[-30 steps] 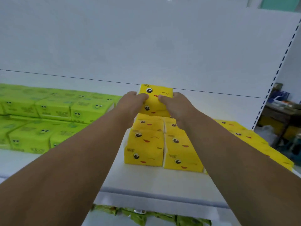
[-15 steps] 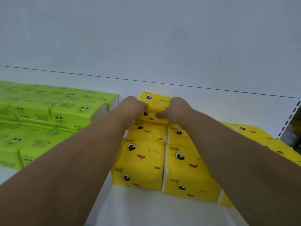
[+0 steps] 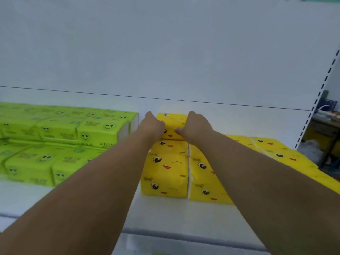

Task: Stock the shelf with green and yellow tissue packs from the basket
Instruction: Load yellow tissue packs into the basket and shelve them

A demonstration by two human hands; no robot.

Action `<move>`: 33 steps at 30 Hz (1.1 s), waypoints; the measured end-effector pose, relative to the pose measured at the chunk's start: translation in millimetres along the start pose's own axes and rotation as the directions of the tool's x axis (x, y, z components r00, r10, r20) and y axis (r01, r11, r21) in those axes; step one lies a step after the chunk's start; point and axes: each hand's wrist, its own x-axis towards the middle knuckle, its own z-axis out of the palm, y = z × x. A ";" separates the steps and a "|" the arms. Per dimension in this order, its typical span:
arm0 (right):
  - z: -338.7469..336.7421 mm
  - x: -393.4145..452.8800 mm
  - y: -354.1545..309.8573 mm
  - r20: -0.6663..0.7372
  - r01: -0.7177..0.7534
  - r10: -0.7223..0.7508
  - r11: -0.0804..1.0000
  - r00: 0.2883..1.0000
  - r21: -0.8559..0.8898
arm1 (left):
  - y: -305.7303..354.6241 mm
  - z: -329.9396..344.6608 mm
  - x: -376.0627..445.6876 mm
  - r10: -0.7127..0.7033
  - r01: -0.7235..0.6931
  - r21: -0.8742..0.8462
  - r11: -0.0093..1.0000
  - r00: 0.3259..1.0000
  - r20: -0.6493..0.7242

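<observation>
White shelf [image 3: 174, 214] already carries green packs [image 3: 60, 142] at left and yellow packs [image 3: 184, 173] at centre and right. Left hand [image 3: 151, 127] and right hand [image 3: 196, 126] grip one yellow pack [image 3: 173, 124] at the back row; basket unseen, so the remainder is unclear.

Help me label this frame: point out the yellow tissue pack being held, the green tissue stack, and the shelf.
yellow tissue pack [image 3: 173, 119], head view, top face between the hands
green tissue stack [image 3: 97, 129], head view, front face of an upper pack
shelf [image 3: 165, 214], head view, bare front surface
</observation>
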 end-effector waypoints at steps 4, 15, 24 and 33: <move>-26.6 -52.5 -24.8 -0.160 0.051 -0.064 0.995 0.985 -0.082 | -8.2 -19.5 -40.0 0.272 -0.265 0.097 0.959 0.960 -0.068; -63.0 -245.6 -110.5 -0.524 0.047 -0.227 0.941 0.821 -0.334 | -50.5 -104.8 -220.0 0.870 -0.762 0.448 0.468 0.485 -0.083; -9.6 -407.6 -134.5 -0.522 0.163 -0.202 0.979 0.828 -0.122 | -152.2 -117.8 -363.4 0.850 -0.757 0.414 0.505 0.519 -0.089; 96.8 -588.1 -73.3 -0.121 0.150 -0.149 0.989 0.981 0.002 | -283.5 -32.4 -527.2 0.610 -0.629 0.278 0.726 0.775 0.163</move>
